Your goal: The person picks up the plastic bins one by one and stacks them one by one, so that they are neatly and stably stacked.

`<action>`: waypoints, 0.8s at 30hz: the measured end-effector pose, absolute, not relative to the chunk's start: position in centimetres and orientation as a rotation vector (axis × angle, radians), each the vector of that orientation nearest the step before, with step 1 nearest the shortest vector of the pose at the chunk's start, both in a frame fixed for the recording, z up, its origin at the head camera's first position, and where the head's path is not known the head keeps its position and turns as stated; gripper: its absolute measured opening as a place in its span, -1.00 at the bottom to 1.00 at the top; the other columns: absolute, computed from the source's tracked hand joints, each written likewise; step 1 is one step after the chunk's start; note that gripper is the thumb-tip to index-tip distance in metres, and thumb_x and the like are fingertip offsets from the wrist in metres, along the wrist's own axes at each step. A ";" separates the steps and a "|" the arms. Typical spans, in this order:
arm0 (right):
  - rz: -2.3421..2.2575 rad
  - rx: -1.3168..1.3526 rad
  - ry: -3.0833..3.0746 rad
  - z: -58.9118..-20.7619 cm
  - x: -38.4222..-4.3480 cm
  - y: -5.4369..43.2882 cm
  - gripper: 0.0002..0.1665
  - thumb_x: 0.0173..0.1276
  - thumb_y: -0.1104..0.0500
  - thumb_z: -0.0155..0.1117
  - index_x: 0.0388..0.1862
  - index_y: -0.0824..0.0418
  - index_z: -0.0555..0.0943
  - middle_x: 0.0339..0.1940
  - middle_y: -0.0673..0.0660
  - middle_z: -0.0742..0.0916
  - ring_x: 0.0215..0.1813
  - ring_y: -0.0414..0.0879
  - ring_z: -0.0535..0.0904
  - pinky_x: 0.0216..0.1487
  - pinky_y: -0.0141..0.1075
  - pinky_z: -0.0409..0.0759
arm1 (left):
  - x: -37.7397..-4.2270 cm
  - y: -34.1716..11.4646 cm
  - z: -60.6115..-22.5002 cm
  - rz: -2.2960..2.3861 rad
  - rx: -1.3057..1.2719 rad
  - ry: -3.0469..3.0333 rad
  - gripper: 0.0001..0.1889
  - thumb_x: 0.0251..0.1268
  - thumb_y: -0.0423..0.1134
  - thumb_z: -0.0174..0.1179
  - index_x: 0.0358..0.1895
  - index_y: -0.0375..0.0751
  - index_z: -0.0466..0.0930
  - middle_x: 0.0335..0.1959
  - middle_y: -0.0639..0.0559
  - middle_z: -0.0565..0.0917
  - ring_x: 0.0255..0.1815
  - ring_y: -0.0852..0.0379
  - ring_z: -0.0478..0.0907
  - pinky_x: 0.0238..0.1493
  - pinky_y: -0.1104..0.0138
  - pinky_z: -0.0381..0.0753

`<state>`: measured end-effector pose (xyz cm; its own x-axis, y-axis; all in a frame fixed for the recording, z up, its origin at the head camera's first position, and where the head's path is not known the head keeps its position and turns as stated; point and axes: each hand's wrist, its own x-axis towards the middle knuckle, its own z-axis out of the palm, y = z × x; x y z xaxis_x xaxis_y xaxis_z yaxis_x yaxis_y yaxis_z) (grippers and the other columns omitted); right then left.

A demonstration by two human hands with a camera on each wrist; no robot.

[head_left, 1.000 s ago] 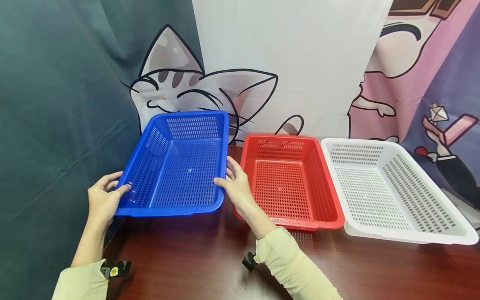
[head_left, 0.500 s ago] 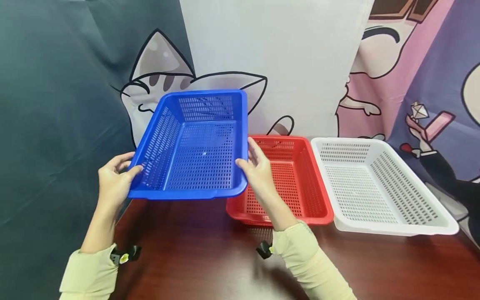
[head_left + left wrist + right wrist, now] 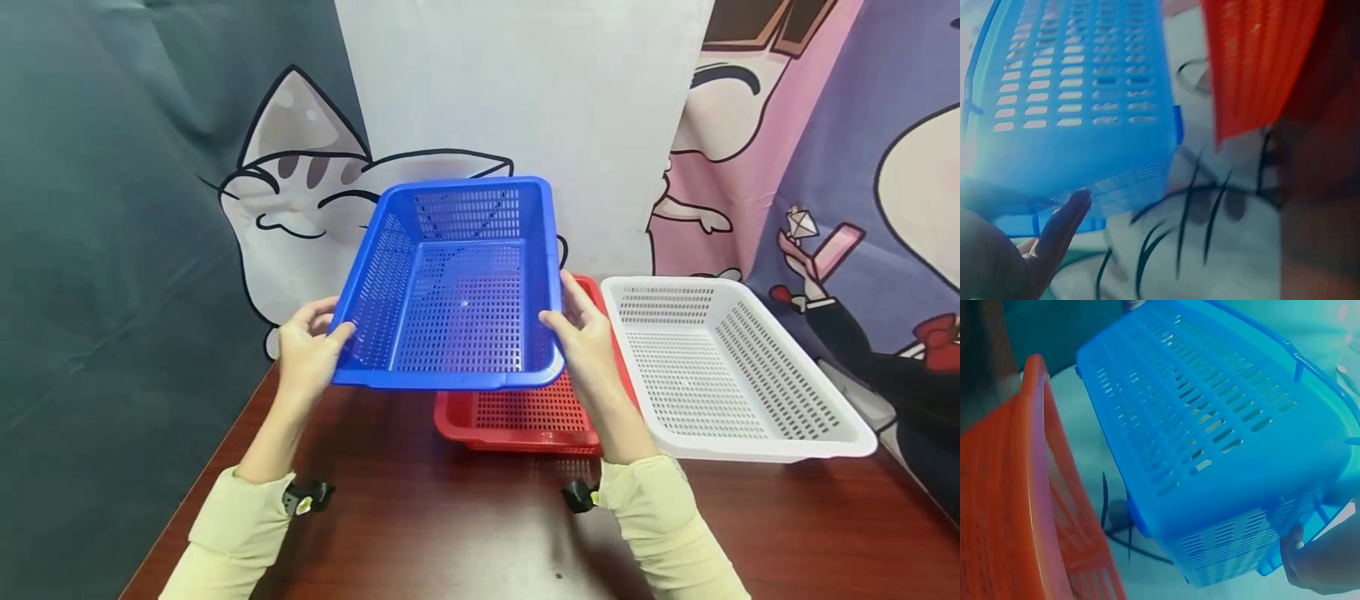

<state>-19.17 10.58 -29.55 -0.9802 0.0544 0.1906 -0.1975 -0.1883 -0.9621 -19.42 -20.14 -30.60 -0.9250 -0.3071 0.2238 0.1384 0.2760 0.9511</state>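
A blue plastic basket with slotted walls is held up in the air, its near edge tilted down so the inside shows. My left hand grips its left rim near the front corner, thumb inside and fingers outside. On the opposite rim, my right hand grips in the same way. Behind and below, a red basket stands on the table, partly covered by the blue one. Both wrist views show the blue basket's outer wall close up, with the red basket's side beside it.
A white basket stands on the table right of the red one. The reddish-brown wooden table runs along the front. A fabric backdrop with cartoon cats hangs directly behind, and a dark green curtain closes off the left.
Both hands have carried the blue basket up and to the right, from left of the red basket to partly over it. The red and white baskets stay on the table; the head view has shifted slightly.
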 end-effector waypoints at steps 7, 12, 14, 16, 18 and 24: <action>2.276 0.086 -1.926 -30.2 -19.0 13.9 -0.21 0.37 0.46 0.03 0.55 0.25 0.10 0.59 0.14 0.23 0.58 -0.09 0.17 0.52 -0.31 0.23 | -20.0 -16.9 -31.7 -1.676 0.159 -2.281 -0.59 0.29 -0.36 0.19 0.22 -0.26 0.53 -0.15 -0.27 0.70 -0.39 0.30 0.68 -0.39 0.47 0.69; 2.285 0.038 -1.955 -30.7 -18.7 15.5 -0.21 0.38 0.43 0.03 0.56 0.18 0.10 0.57 0.14 0.28 0.54 -0.07 0.25 0.44 -0.33 0.36 | -20.2 -15.8 -31.7 -1.650 0.129 -2.292 -0.60 0.28 -0.36 0.20 0.20 -0.26 0.55 -0.11 -0.33 0.70 -0.35 0.18 0.73 -0.38 0.45 0.70; 2.293 0.019 -1.954 -30.8 -18.6 16.1 -0.21 0.39 0.42 0.03 0.57 0.14 0.11 0.55 0.14 0.31 0.51 -0.05 0.30 0.42 -0.30 0.39 | -20.4 -15.3 -31.6 -1.647 0.100 -2.298 -0.60 0.28 -0.36 0.20 0.19 -0.27 0.55 -0.11 -0.35 0.70 -0.36 0.18 0.73 -0.38 0.46 0.70; 2.300 0.000 -1.953 -30.8 -18.5 16.7 -0.22 0.40 0.41 0.03 0.57 0.11 0.12 0.54 0.14 0.34 0.48 -0.03 0.33 0.42 -0.25 0.41 | -20.5 -14.7 -31.5 -1.649 0.076 -2.307 -0.61 0.27 -0.37 0.20 0.19 -0.28 0.55 -0.11 -0.37 0.70 -0.36 0.17 0.73 -0.38 0.46 0.70; 2.298 -0.002 -1.961 -30.8 -18.4 17.4 -0.23 0.41 0.39 0.03 0.56 0.11 0.12 0.55 0.14 0.33 0.49 -0.02 0.32 0.41 -0.25 0.42 | -20.5 -14.2 -31.7 -1.654 0.069 -2.316 -0.60 0.27 -0.37 0.20 0.19 -0.29 0.55 -0.11 -0.37 0.70 -0.34 0.12 0.75 -0.36 0.44 0.71; 2.315 0.001 -1.956 -31.6 -18.3 18.9 -0.24 0.40 0.37 0.03 0.56 0.13 0.13 0.56 0.13 0.30 0.51 0.00 0.30 0.25 -0.44 0.52 | -20.4 -12.8 -32.2 -1.659 0.067 -2.343 -0.60 0.28 -0.37 0.19 0.19 -0.32 0.53 -0.10 -0.37 0.70 -0.22 -0.10 0.76 -0.28 0.33 0.74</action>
